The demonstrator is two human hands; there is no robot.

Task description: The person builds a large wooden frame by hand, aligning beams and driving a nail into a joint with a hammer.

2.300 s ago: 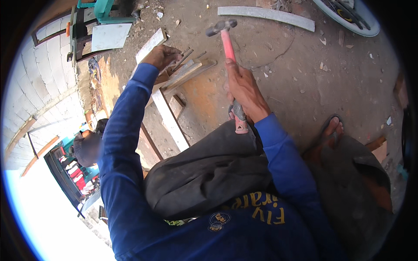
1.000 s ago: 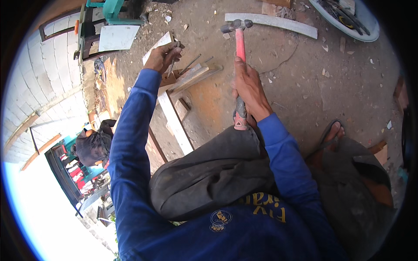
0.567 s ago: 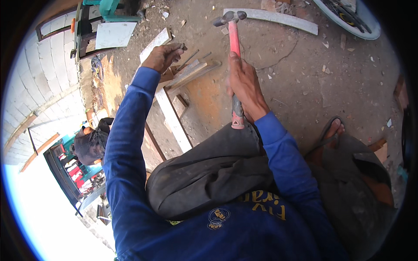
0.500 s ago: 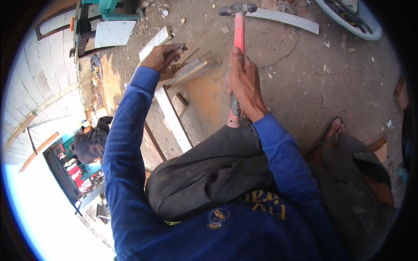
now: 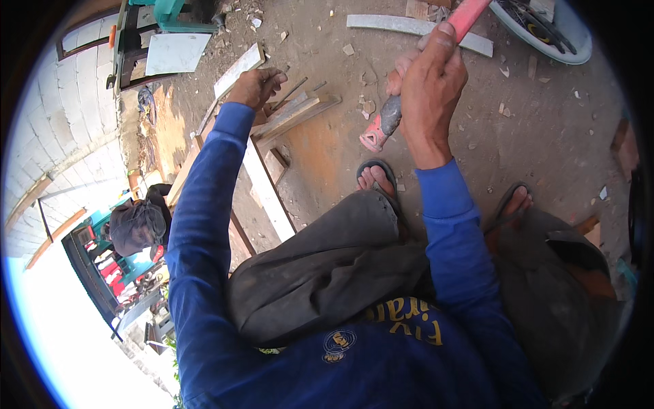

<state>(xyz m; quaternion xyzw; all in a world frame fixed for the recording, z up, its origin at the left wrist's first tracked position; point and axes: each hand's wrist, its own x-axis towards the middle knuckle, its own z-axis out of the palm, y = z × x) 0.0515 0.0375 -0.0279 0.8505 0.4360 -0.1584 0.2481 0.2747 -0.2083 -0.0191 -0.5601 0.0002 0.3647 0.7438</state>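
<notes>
My right hand (image 5: 434, 92) is closed around the red handle of a hammer (image 5: 375, 135), raised and tilted to the upper right. The hammer's head is out of view past the top edge. My left hand (image 5: 256, 87) has its fingertips pinched over the wood pieces; a small dark bit shows at the tips, too small to name. Close by lies a short wooden block (image 5: 300, 114), with two thin dark nail-like rods (image 5: 294, 87) near its far side. A long pale wooden strip (image 5: 269, 184) runs from there toward my knee.
A white basin (image 5: 572, 51) with tools stands at the far right, near a curved whitish strip (image 5: 381, 22). A white board (image 5: 178, 53) lies far left by a green plastic piece (image 5: 168, 15). Another person in a dark cap (image 5: 139, 225) is at left. Wood chips dot the ground.
My right hand has swung the hammer up and to the right, taking its head out of view. My left hand stays nearly in place. My foot now shows below the hammer.
</notes>
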